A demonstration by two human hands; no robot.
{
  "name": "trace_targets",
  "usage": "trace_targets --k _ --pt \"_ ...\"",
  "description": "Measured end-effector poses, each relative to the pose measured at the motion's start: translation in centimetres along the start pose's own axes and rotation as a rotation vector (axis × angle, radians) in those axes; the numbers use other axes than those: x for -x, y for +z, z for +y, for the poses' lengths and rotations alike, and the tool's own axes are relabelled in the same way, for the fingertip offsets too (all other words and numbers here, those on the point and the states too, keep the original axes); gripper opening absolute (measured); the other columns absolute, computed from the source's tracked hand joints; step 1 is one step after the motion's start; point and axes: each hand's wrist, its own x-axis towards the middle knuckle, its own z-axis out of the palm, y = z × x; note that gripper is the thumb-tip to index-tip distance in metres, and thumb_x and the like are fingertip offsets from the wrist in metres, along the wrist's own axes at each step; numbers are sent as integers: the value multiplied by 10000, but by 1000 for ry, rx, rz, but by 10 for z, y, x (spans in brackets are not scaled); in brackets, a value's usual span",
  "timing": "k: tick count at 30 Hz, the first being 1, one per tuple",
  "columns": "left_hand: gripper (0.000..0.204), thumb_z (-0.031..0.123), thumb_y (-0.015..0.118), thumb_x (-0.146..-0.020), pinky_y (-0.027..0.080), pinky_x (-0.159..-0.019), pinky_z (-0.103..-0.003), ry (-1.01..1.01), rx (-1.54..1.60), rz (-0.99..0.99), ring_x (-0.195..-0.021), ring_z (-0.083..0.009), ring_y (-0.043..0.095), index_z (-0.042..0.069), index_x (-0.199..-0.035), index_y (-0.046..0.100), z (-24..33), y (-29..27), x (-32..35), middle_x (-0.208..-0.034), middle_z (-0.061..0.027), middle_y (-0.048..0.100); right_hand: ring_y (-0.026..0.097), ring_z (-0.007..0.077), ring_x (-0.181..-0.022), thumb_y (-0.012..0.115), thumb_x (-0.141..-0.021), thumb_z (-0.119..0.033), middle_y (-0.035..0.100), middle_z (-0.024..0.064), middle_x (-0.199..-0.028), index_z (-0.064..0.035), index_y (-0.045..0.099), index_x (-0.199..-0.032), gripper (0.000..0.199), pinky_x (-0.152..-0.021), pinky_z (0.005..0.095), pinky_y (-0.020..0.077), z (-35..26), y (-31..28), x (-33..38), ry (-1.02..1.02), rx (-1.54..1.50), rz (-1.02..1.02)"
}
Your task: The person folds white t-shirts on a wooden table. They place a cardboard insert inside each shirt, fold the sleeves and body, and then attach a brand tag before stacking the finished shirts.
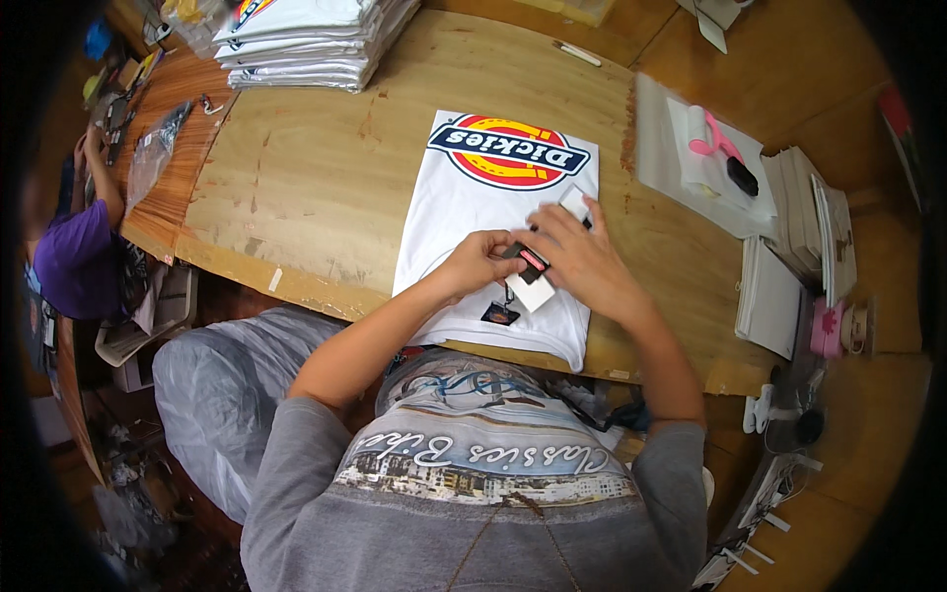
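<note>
A folded white T-shirt [434, 212] lies on the table in front of me, with a large red, yellow and dark blue printed logo on its far part. My left hand [483, 261] pinches a small black tag with a reddish stripe [533, 260] above the shirt. Curled over a white strip of card [533, 293] is my right hand [577, 252], its fingertips close to the black tag. The strip's far end shows beyond those fingers; its middle is hidden. A small dark hang tag [500, 314] on a cord rests on the shirt's near part.
A stack of folded white shirts [306, 54] stands at the far left. To the right, a pink-handled roller [712, 138] and a black object [741, 178] lie on papers. Paper bundles [764, 296] sit near the right edge. Another person in a purple sleeve [74, 252] works at left.
</note>
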Motion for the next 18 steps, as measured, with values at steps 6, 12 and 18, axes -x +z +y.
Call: trace_targets --k 6,12,18 --pt "213 118 452 -848 451 -680 -225 -122 653 -34 -741 -83 538 40 -1042 486 15 -2 4 -881 -13 564 439 239 -1018 579 -688 23 455 117 -1107 -107 348 -1218 592 -852 315 365 21 36 17 663 -809 625" --pt "267 187 398 -871 488 -639 -264 -166 720 -265 -777 -170 574 3 -1056 453 -3 -5 -9 -908 -90 564 518 178 -911 604 -723 -11 529 127 -1012 -81 294 -1225 594 -756 297 440 15 58 2 547 -2189 199" --pt "402 302 348 -884 491 -685 -295 -153 698 -173 -819 -221 583 -17 -1117 420 16 1 0 -970 -148 563 568 132 -672 628 -698 4 587 93 -815 -14 419 -1021 385 -576 232 464 18 65 -12 682 -1859 426"
